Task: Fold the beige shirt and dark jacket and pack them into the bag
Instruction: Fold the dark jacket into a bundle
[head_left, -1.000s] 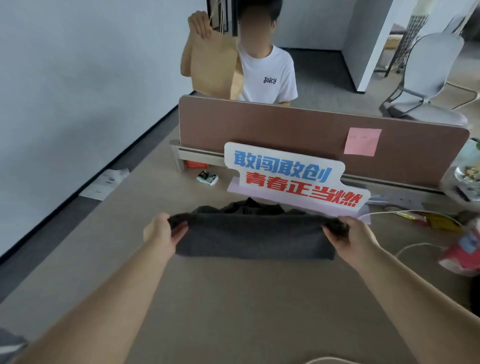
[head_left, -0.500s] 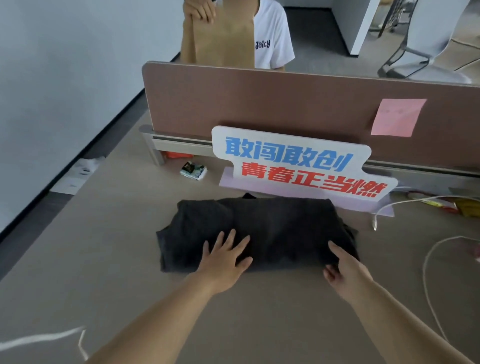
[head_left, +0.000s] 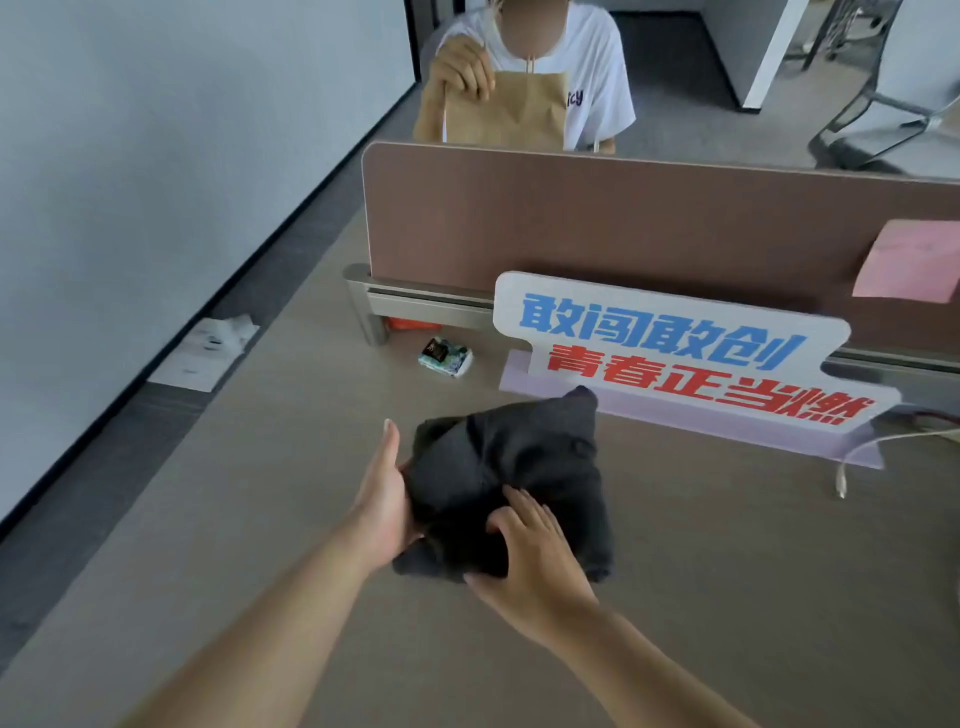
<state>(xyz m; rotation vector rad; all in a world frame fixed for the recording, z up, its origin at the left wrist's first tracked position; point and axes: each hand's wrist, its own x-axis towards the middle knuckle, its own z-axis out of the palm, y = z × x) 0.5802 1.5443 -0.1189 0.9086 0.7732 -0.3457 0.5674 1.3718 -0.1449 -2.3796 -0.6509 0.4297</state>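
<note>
The dark jacket (head_left: 519, 457) lies on the desk (head_left: 727, 571) as a compact, bunched bundle in front of the sign. My left hand (head_left: 382, 501) is against the bundle's left side, thumb pointing up and fingers tucked out of sight under the cloth. My right hand (head_left: 530, 556) rests on the near part of the bundle, its curled fingers gripping the fabric. A person across the divider holds up a brown paper bag (head_left: 504, 111) by its top. No beige shirt is in sight.
A brown desk divider (head_left: 623, 223) with a pink sticky note (head_left: 909, 260) stands behind a white sign (head_left: 670, 353) with blue and red characters. A small packet (head_left: 445, 357) lies near the divider. A white cable (head_left: 852, 457) trails at the right. Papers (head_left: 205, 353) lie on the floor at the left.
The jacket was a wide flat fold under my flat left hand; now it is gathered into a narrower bundle. Both hands have closed in on it, left at its side, right on top.
</note>
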